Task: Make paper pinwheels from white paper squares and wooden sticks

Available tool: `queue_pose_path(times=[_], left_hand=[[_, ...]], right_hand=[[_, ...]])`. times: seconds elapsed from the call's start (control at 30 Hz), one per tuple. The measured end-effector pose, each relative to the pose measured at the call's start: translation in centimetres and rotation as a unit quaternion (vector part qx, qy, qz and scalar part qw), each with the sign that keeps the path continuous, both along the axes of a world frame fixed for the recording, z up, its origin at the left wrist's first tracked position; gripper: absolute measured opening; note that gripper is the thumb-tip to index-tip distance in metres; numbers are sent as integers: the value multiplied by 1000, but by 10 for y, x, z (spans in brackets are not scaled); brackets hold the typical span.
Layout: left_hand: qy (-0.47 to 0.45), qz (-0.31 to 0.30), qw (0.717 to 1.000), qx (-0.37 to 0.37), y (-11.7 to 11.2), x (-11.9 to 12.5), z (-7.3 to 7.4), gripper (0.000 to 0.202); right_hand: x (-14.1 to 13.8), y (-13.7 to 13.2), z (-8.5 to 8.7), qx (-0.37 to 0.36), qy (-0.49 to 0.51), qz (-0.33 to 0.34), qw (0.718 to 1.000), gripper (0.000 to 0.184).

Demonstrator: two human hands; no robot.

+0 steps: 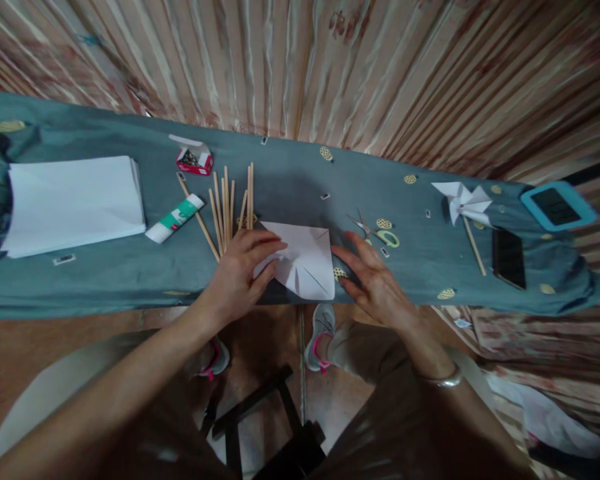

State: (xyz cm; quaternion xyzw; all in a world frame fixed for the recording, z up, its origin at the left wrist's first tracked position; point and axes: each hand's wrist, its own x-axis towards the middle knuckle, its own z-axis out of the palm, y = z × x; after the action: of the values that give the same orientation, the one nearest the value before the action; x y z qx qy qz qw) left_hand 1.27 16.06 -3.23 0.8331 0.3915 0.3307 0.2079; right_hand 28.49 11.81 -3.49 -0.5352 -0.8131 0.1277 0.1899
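A white paper square (307, 250) with slits cut in from its corners lies near the table's front edge. My left hand (243, 267) is closed on its left side, where part of the paper bends up; the fingers hide the exact hold. Just right of the sheet is my right hand (373, 280), fingers apart and holding nothing, with the fingertips close to the paper's edge. Scissors with green handles (387, 238) rest beyond that hand. Several thin wooden sticks (225, 207) lie behind my left hand.
A stack of white paper (75, 207) is at the left, beside a green-and-white glue box (175, 218) and an open red box of pins (195, 160). At the right lie a paper pinwheel (463, 202) on a stick, a black phone (509, 257) and a blue-framed device (559, 205).
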Motion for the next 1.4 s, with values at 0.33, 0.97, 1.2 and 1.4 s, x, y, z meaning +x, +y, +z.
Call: queue_pose_path(times=[0.33,0.97,1.2,1.4], left_hand=[[144,-85,981,97,-28,5,-16,28],[144,52,981,120,-18,-15,-1,60],[157,-33,982,103,-27,-6,-29,45],[162,-42,980,110,-26,-2,-24,47]], right_hand=[[-17,0,-1,27,91,26,995,29],[-56,-1,17,150,-80,15,985,24],[-54,-6,-10,65,-18,62,996,26],[-45,-2,-14,3,111,52,992,15]])
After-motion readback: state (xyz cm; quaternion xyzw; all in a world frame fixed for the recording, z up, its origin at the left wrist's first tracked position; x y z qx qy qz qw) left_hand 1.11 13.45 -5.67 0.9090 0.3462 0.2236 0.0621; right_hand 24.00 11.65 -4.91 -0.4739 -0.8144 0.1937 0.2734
